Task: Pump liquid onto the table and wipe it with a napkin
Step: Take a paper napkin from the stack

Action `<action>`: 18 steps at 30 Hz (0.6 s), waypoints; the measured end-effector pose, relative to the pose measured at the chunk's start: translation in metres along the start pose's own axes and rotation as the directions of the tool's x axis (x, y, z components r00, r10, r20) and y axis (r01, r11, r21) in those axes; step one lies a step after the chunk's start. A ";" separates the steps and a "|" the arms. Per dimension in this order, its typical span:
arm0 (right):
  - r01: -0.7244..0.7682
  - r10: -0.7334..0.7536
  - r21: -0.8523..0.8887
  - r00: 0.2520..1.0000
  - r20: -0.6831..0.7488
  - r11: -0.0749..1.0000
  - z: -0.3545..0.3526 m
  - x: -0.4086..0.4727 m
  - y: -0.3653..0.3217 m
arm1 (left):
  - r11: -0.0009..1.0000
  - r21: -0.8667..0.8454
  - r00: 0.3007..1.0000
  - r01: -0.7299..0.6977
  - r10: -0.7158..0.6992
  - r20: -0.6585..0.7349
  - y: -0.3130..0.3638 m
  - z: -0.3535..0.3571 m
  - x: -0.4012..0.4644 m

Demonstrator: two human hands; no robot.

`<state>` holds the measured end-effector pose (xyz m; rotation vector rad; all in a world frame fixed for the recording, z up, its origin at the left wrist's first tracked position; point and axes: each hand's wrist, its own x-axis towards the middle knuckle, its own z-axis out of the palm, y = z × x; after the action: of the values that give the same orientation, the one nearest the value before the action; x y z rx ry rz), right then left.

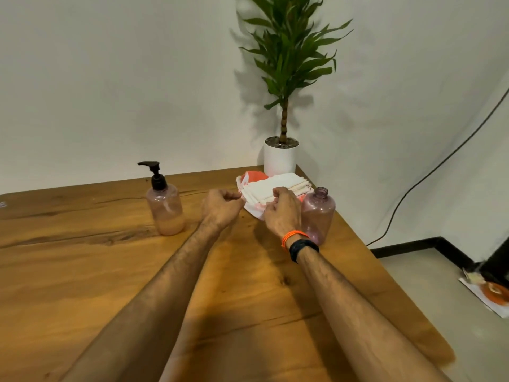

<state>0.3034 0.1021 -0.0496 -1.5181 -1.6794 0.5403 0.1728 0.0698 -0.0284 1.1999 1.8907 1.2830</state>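
Observation:
A clear pump bottle (165,213) with a black pump head and peach liquid in its lower part stands on the wooden table (110,271). To its right, near the table's far corner, lies an opened pack of white napkins (278,186) in a white and orange wrapper. My left hand (220,209) has curled fingers and pinches the wrapper's left edge. My right hand (282,212) lies over the front of the stack, its fingers curled on a napkin. Both hands hide the pack's near edge.
An uncapped, empty pinkish bottle (318,213) stands just right of my right wrist, close to the table's right edge. A potted plant (281,158) in a white pot stands behind the napkins in the corner. A black cable (429,175) runs down the right wall.

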 end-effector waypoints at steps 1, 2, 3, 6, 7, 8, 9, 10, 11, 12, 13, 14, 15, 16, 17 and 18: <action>0.004 -0.004 -0.018 1.000 -0.001 1.000 0.003 0.006 0.001 | 1.000 -0.009 1.000 0.015 -0.015 0.007 -0.001 0.006 0.008; 0.010 -0.010 -0.032 1.000 0.002 0.999 0.006 0.010 0.002 | 0.999 -0.015 1.000 0.028 -0.028 0.013 -0.002 0.010 0.013; 0.019 -0.018 -0.047 1.000 0.007 0.999 0.009 0.013 0.003 | 0.999 -0.017 0.999 0.038 -0.037 0.015 -0.003 0.014 0.018; 0.059 -0.059 -0.108 0.998 0.003 0.992 0.016 0.029 0.007 | 0.999 -0.010 0.999 0.036 -0.036 0.020 -0.005 0.026 0.036; 0.077 -0.078 -0.130 0.997 0.002 0.988 0.017 0.032 0.007 | 0.999 -0.008 0.999 0.032 -0.032 0.025 -0.005 0.028 0.040; 0.096 -0.096 -0.156 0.995 0.005 0.983 0.018 0.036 0.008 | 0.999 -0.005 0.999 0.032 -0.031 0.029 -0.005 0.030 0.044; 0.110 -0.109 -0.185 0.994 0.011 0.977 0.020 0.040 0.009 | 0.999 0.000 0.999 0.036 -0.036 0.032 -0.006 0.033 0.049; 0.120 -0.119 -0.214 0.993 0.018 0.970 0.021 0.043 0.009 | 0.999 0.007 0.999 0.043 -0.043 0.033 -0.007 0.035 0.053; 0.126 -0.123 -0.240 0.992 0.027 0.963 0.023 0.046 0.010 | 0.999 0.010 0.998 0.054 -0.054 0.034 -0.008 0.037 0.056; 0.127 -0.123 -0.261 0.992 0.033 0.957 0.024 0.047 0.011 | 0.998 0.008 0.997 0.066 -0.066 0.036 -0.010 0.038 0.059; 0.125 -0.119 -0.274 0.992 0.037 0.954 0.024 0.049 0.012 | 0.997 0.000 0.996 0.077 -0.077 0.042 -0.011 0.038 0.061; 0.119 -0.112 -0.280 0.993 0.043 0.953 0.025 0.050 0.013 | 0.996 -0.010 0.995 0.088 -0.087 0.052 -0.013 0.039 0.063; 0.116 -0.107 -0.279 0.993 0.046 0.953 0.025 0.051 0.014 | 0.995 -0.019 0.994 0.093 -0.092 0.062 -0.014 0.039 0.065; 0.109 -0.100 -0.277 0.994 0.047 0.955 0.025 0.052 0.015 | 0.995 -0.025 0.993 0.095 -0.093 0.068 -0.016 0.039 0.066; 0.100 -0.092 -0.273 0.995 0.043 0.957 0.024 0.053 0.016 | 0.995 -0.028 0.993 0.095 -0.093 0.068 -0.017 0.039 0.068; 0.088 -0.082 -0.267 0.996 0.034 0.960 0.023 0.053 0.016 | 0.995 -0.031 0.993 0.096 -0.094 0.065 -0.017 0.040 0.068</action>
<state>0.2968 0.1609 -0.0615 -1.6236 -1.8861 0.2933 0.1685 0.1453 -0.0567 1.1072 1.8502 1.2071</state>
